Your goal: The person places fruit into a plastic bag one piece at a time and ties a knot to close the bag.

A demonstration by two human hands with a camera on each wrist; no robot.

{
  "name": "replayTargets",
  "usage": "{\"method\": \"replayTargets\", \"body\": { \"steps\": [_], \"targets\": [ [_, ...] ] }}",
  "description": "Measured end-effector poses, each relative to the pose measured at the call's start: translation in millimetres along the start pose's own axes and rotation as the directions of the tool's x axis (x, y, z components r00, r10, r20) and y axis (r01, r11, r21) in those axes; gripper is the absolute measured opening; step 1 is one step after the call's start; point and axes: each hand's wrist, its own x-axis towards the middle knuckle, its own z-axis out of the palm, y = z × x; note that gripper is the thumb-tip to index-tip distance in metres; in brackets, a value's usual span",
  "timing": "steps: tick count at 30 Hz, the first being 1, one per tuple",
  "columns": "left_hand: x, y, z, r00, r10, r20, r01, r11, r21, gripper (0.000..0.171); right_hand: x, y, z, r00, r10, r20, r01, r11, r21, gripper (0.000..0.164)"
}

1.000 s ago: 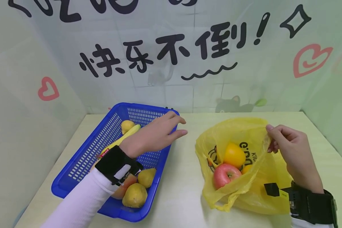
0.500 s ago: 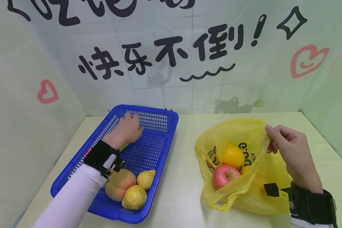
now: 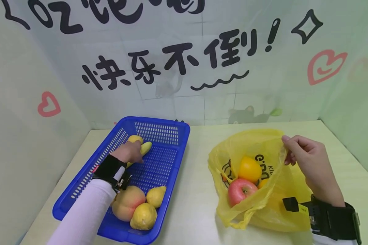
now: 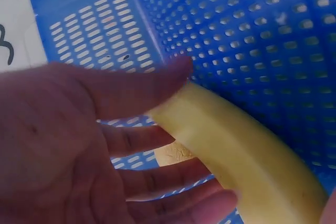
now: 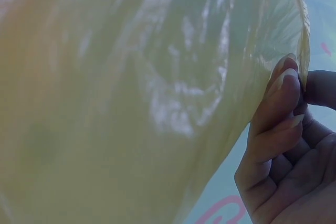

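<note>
The left hand [image 3: 130,152] curls thumb and fingers round a banana [image 3: 146,148] inside the blue basket [image 3: 164,160]. Just beside it is a small yellow fruit [image 3: 135,139]; nearer the person, a peach [image 3: 128,203] sits with two yellow fruits [image 3: 143,216]. The right hand [image 3: 309,161] pinches the rim of a yellow bag [image 3: 273,206] on the table [image 3: 196,170], containing an apple [image 3: 241,192], an orange [image 3: 249,169] and a mostly hidden orange-coloured fruit [image 3: 262,183].

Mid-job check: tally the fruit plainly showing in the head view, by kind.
Apple: 1
Oranges: 2, one mostly covered
Banana: 1
Peach: 1
Other yellow fruit: 3
Total: 8; the left sleeve and bag may hide more.
</note>
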Motion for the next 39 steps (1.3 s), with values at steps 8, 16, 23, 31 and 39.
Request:
{"method": "replayTargets", "body": {
  "steps": [8,16,23,31,39],
  "targets": [
    [7.1,-3.6,-0.4,1.000,-0.001,0.021,0.000,0.998,0.070,0.045,0.5,-0.1,-0.6,1.000,0.010,0.002,-0.010,1.000,-0.005,0.026],
    [13.9,-7.6,-2.4,0.996,0.018,0.087,-0.030,0.991,0.133,0.038,0.5,-1.2,-0.5,1.000,0.016,0.007,-0.016,1.000,0.013,0.026],
    [15.5,-3.6,-0.3,0.997,-0.032,0.076,0.020,0.987,0.157,0.024,0.3,-0.6,-0.3,1.000,0.019,0.010,-0.019,0.999,0.032,0.025],
    [8.9,-4.7,-0.2,0.993,0.008,0.119,-0.029,0.984,0.178,0.026,0.9,-2.2,0.5,1.000,0.016,0.012,-0.016,1.000,0.017,0.025],
    [11.5,-3.5,0.8,0.989,-0.036,0.141,0.006,0.979,0.203,0.020,-0.1,-1.4,0.9,0.999,0.026,0.019,-0.027,0.996,0.087,0.024]
  ]
}}
